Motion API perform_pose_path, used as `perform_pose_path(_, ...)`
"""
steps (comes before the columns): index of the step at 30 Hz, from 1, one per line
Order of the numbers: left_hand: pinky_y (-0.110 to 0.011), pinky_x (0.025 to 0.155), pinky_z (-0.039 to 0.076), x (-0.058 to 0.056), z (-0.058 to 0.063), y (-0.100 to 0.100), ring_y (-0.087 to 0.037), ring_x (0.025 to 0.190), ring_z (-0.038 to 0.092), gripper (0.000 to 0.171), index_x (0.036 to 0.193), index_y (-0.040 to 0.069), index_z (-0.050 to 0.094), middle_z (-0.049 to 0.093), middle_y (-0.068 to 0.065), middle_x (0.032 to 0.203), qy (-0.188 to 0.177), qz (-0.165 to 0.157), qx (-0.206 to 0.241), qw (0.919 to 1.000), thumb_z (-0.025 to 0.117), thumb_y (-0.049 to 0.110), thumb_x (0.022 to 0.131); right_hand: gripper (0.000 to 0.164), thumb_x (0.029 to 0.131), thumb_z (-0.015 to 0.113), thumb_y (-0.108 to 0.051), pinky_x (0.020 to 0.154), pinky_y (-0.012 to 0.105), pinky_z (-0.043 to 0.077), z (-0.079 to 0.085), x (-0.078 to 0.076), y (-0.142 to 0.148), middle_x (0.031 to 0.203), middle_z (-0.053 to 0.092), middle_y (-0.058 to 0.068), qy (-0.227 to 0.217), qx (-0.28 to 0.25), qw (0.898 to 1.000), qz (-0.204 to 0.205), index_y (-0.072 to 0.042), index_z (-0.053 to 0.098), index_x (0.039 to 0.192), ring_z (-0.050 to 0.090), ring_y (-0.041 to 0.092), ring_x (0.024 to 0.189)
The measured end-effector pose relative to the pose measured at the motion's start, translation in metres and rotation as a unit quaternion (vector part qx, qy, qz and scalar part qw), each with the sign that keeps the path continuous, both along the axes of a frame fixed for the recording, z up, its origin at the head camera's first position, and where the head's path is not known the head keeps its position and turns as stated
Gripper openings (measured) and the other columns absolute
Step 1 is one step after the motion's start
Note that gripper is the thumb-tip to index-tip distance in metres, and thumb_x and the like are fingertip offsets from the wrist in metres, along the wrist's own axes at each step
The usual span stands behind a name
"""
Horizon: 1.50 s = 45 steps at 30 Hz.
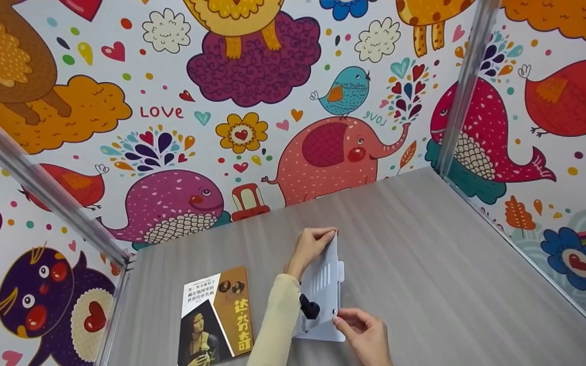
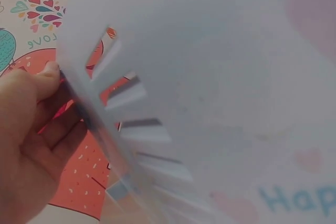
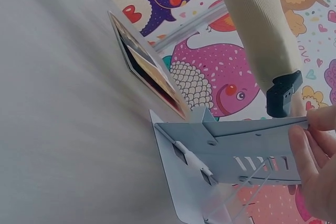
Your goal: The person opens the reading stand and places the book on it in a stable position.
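Observation:
A pale metal book stand is upright on the grey table, seen nearly edge-on in the head view. My left hand grips its far upper edge, thumb on one side and fingers on the other. The near lower corner is pinched between the thumb and fingers of my right hand. In the left wrist view the slotted panel fills most of the frame, with pink hearts and blue letters "Hap" on it. The right wrist view shows the base plate, a hinge and thin wire struts.
A book with a portrait on its cover lies flat on the table, left of my left forearm. Walls with printed cartoon animals close off the back and both sides. Metal posts stand at the corners.

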State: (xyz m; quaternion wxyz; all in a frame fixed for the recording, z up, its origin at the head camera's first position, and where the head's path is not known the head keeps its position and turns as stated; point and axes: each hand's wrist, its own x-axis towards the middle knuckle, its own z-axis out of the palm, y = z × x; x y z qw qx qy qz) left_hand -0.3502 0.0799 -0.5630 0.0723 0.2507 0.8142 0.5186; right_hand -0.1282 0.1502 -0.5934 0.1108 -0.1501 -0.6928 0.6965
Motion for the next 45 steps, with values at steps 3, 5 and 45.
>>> perform_pose_path(3,-0.030,0.089,0.050,0.000,0.000,-0.001,-0.006,0.100,0.062,0.023,0.108,0.026,0.069,0.067,0.009,0.108,-0.002,0.001,-0.006,1.0000,0.060,0.031,0.088,0.029,0.072,0.077,-0.019,0.065,0.023,0.055,0.000,-0.001,-0.001,0.085,0.070,0.010,0.006,-0.005,1.000,-0.006,-0.001,0.068,0.092,0.066,0.013,0.073)
perform_pose_path(5,-0.030,0.090,0.049,-0.001,0.000,-0.002,-0.006,0.100,0.061,0.023,0.108,0.027,0.069,0.066,0.010,0.109,-0.006,0.003,-0.010,0.9999,0.060,0.031,0.087,0.029,0.072,0.077,-0.018,0.065,0.023,0.055,-0.001,-0.001,-0.002,0.085,0.070,0.011,0.010,-0.010,1.000,-0.007,0.000,0.068,0.093,0.067,0.013,0.073)
perform_pose_path(45,-0.030,0.094,0.047,-0.011,-0.004,-0.076,-0.011,0.111,0.057,0.027,0.117,0.019,0.064,0.063,0.005,0.117,0.013,0.071,0.004,0.9974,0.055,0.021,0.091,0.022,0.076,0.073,-0.012,0.068,0.028,0.056,-0.005,-0.020,0.029,0.085,0.069,0.013,-0.001,-0.046,0.996,-0.073,0.000,0.068,0.094,0.068,0.021,0.074)
